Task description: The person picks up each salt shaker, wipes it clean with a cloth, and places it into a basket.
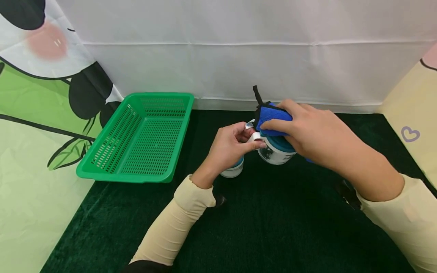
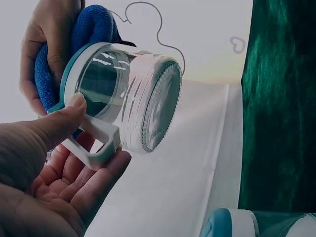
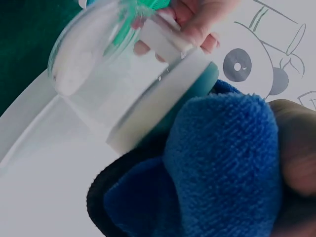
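A clear glass jar [image 1: 275, 156] with a white collar and teal lid [image 1: 280, 143] is tilted between the two hands, above the table. My left hand [image 1: 228, 146] grips its white side handle [image 2: 101, 157], thumb up by the collar and fingers under the loop. In my right hand [image 1: 312, 129] is a bunched blue towel cloth [image 1: 271, 116] with black edging, held against the lid and covering part of it. A second, similar jar [image 1: 233, 172] is below the left hand, partly hidden by it; its teal lid [image 2: 221, 224] shows in the left wrist view.
To the left, a green plastic basket [image 1: 124, 176] with perforated sides stands on the dark green tablecloth [image 1: 266, 227]. A white fabric backdrop [image 1: 225, 68] rises behind the table's far edge, and printed cartoon sheets hang at both sides.
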Demonstrator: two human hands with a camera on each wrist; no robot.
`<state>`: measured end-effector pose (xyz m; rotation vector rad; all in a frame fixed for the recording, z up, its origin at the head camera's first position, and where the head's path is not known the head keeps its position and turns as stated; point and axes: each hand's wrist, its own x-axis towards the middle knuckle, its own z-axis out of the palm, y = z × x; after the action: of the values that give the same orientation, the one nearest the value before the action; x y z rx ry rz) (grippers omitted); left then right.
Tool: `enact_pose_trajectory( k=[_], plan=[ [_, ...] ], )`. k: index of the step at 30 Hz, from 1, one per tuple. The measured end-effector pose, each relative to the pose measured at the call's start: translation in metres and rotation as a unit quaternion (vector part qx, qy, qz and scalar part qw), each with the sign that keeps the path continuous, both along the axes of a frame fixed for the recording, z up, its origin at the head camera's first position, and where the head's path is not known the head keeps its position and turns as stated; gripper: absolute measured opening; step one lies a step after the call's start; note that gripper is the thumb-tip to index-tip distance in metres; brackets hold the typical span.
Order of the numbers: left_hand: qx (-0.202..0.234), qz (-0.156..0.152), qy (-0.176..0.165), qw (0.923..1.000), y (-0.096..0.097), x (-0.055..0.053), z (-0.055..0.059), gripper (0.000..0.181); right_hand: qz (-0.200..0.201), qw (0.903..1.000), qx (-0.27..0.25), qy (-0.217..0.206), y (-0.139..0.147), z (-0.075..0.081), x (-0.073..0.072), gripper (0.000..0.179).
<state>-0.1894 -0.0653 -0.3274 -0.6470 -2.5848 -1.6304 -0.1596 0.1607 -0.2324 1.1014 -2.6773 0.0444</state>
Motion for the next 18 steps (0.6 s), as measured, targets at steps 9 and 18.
enact_pose_trajectory(
  k=[9, 18],
  plan=[
    [0.03, 0.019, -0.005, 0.9993, -0.003, -0.001, 0.003, 0.016, 0.028, 0.9986, -0.023, 0.038, 0.006, -0.009, 0.015, 0.055],
    [0.07, 0.027, 0.006, 0.9972, -0.012, -0.003, 0.007, 0.015, 0.037, 0.9944, -0.096, 0.026, 0.031, -0.022, 0.024, 0.07]
  ],
)
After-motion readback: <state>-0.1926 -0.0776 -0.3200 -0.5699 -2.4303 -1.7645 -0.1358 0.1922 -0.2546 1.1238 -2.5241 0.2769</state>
